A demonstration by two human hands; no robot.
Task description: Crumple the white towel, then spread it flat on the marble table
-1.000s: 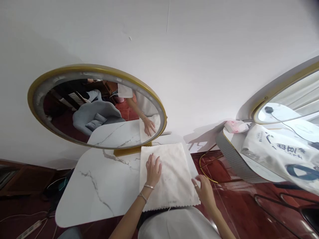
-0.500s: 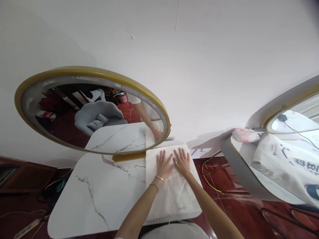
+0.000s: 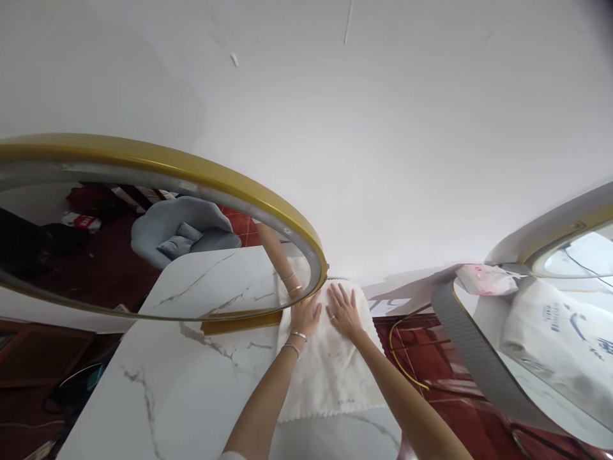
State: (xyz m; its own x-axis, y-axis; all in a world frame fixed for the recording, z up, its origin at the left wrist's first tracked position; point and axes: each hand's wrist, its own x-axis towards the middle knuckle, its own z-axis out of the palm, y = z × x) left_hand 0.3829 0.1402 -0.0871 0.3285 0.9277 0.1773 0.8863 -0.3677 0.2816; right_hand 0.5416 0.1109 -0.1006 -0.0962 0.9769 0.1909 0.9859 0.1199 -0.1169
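White wall (image 3: 393,140) fills the far side, and before it stands a round mirror (image 3: 191,167) with a gold frame, on the left of the scene. Below is the marble-patterned table (image 3: 182,390), and on its right part lies the white cloth (image 3: 335,377) with scalloped edge, reaching to the wall side. Both hands are open and rest flat on its far half, gripping nothing: the left hand (image 3: 305,317) beside the lower mirror rim, the right hand (image 3: 345,312) with fingers spread. I judge that the cloth could bunch into folds, if the palms push it too strongly to the far side. Its right border lies along the table edge, so a sideways push could make it hang over. Also the left fingers could knock the rim, because the space there is small; whether they touch it, I cannot tell. Compared with one second ago, the cloth is farther from the near table edge, where bare marble now shows, and the right hand, which was then lifted beside the cloth, is now upon it.
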